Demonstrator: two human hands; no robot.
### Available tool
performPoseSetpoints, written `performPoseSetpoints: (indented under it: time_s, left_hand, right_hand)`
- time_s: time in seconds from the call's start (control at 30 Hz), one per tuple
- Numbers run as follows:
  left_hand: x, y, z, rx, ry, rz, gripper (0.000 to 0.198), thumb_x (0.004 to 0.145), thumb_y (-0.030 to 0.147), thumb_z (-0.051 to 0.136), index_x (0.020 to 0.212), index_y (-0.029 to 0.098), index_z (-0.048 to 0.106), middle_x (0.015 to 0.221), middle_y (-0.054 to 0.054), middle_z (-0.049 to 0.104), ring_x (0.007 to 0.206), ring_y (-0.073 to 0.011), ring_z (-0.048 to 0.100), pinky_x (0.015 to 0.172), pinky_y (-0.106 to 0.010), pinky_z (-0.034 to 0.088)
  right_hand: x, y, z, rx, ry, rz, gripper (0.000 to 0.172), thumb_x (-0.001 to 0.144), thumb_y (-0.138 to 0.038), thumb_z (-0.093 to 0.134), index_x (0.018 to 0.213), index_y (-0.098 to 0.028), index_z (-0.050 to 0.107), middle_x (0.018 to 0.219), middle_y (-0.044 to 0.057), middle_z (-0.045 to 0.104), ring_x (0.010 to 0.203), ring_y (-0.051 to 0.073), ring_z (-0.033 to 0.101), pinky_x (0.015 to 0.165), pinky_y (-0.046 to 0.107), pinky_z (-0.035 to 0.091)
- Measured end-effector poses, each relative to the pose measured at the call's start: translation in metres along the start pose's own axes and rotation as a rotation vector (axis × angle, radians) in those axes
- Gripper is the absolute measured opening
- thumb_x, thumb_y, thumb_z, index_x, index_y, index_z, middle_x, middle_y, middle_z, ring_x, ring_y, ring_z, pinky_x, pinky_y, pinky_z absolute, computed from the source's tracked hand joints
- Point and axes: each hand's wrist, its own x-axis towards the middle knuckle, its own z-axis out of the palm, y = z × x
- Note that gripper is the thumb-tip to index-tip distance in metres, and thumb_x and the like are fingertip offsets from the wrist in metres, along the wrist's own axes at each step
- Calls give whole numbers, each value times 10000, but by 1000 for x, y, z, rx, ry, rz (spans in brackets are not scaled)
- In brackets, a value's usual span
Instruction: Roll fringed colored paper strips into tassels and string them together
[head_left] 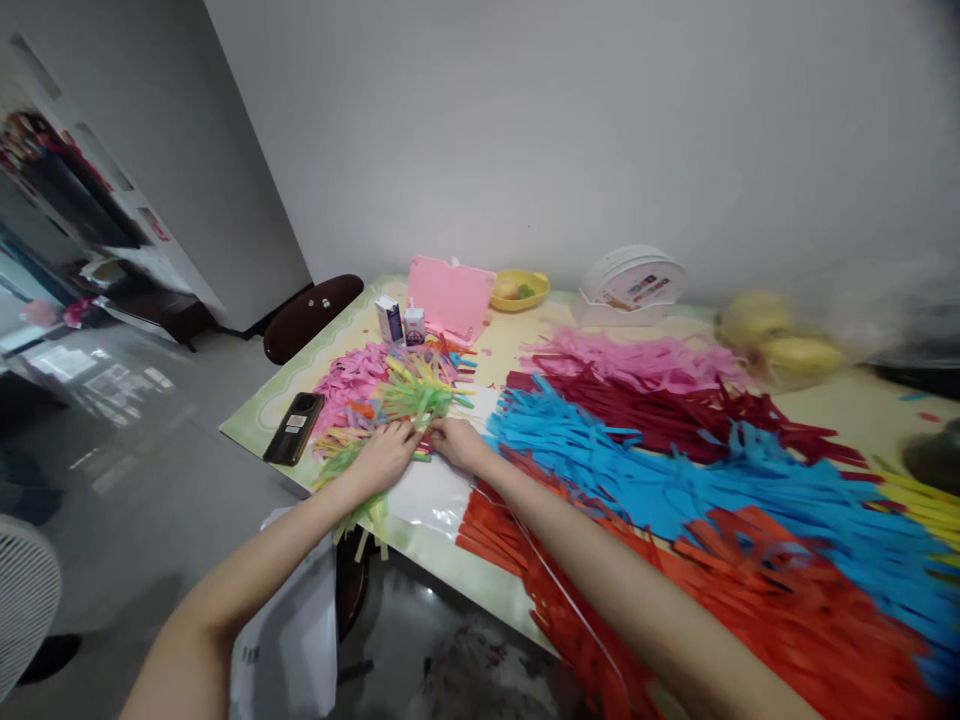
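My left hand (390, 453) is closed at the lower end of a bunch of light green paper strips (421, 397). Close beside it on the right, my right hand (456, 442) pinches at the same end of the bunch, fingertips nearly meeting the left ones. Exactly what lies between the fingertips is too small to make out. From near the right wrist a thin white string (559, 580) trails toward me below the right forearm. Around the left hand lie mixed fringed paper strips, among them a pink heap (352, 378); some yellow-green strips (373, 515) hang over the table edge.
Fringed paper in blue (600, 465), dark red (652, 405), pink (637, 360) and orange-red (780, 590) covers the right side. A phone (295, 428) lies near the left edge. Behind stand small cartons (389, 318), a pink panel (451, 296), a yellow bowl (529, 289) and a white holder (626, 312).
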Motion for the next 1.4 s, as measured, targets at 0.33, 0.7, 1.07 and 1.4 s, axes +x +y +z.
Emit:
performPoseSetpoints:
  time_s: [0.33, 0.7, 1.07, 1.4]
  left_hand:
    - [2, -12, -6, -35, -36, 114, 262, 932, 174, 474, 1153, 175, 613, 1112, -113, 596, 1029, -244, 515, 851, -347, 402]
    - [-33, -18, -11, -59, -57, 113, 206, 892, 174, 521, 1074, 157, 618, 1201, -137, 548, 1029, -250, 528, 822, -345, 419]
    - [-75, -24, -3, -189, -17, 80, 279, 823, 87, 550, 1080, 172, 619, 1295, -139, 546, 1080, -262, 532, 880, -382, 428]
    - [-87, -43, -44, -436, 476, -363, 168, 854, 178, 493, 992, 159, 587, 948, -75, 664, 877, -200, 616, 791, -310, 487]
  right_hand:
    - [24, 14, -21, -152, 96, -54, 332, 948, -311, 561, 1243, -159, 578, 1234, 107, 606, 1086, 228, 605, 928, 443, 501]
    - [31, 9, -10, -261, 22, 4, 326, 933, -328, 588, 1204, -146, 589, 1219, 110, 603, 1034, 214, 620, 875, 415, 534]
    - [29, 1, -11, -262, 0, 56, 347, 927, -329, 598, 1212, -131, 583, 1219, 119, 600, 1034, 219, 620, 872, 415, 535]
    - [28, -2, -12, -161, 31, 62, 349, 927, -330, 597, 1215, -134, 581, 1221, 117, 599, 1035, 220, 620, 872, 418, 535]
